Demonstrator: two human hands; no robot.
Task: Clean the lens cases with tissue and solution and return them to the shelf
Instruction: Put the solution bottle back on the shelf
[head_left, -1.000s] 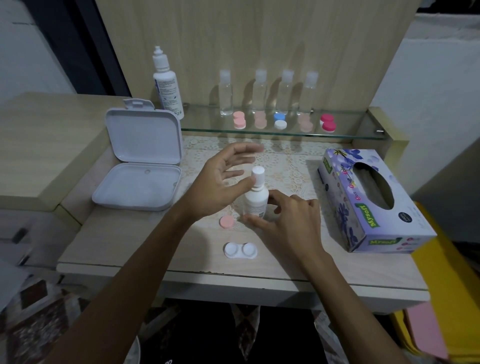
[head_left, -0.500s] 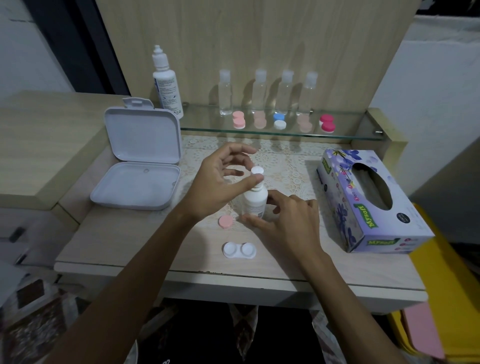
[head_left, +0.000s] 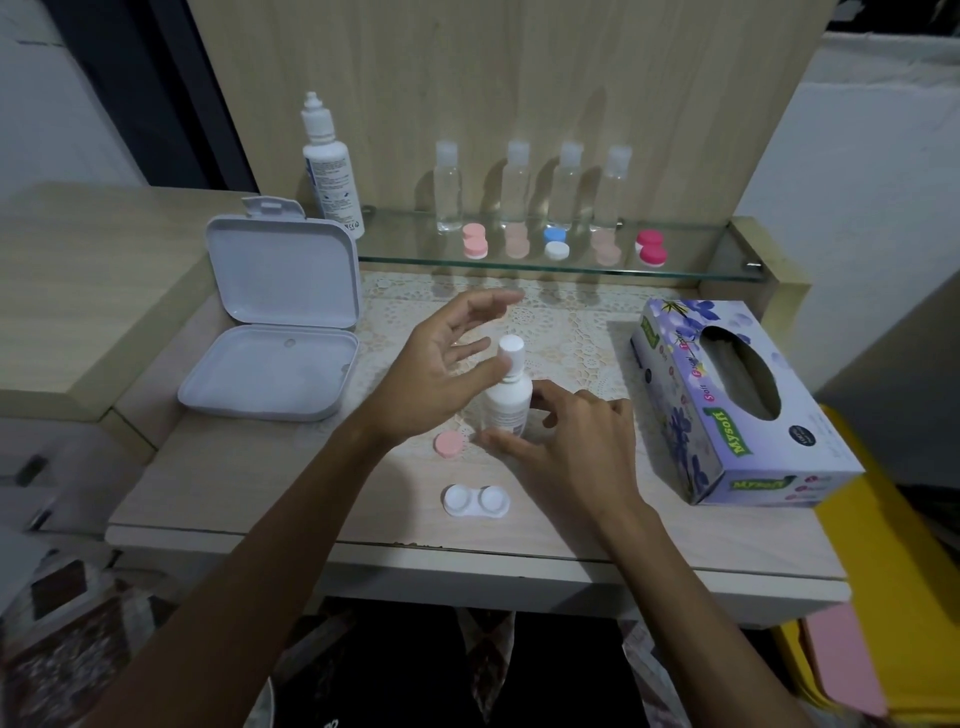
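Solution bottle (head_left: 508, 402): light, smooth plastic, tippy; right hand (head_left: 566, 447) grips body, left hand (head_left: 441, 374) open, thumb at cap (head_left: 510, 349).

Home vanity corner, wood-panelled dressing table (head_left: 218, 483), glass shelf (head_left: 415, 249) of small bottles, lace mat (head_left: 566, 332), tissue box (head_left: 737, 415)

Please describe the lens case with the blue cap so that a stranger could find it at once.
Look at the glass shelf against the wooden back wall, where five lens cases lie in a row before four clear bottles. The blue lens case is the middle one. Only it has one blue and one white cap; its neighbours are pink or peach.
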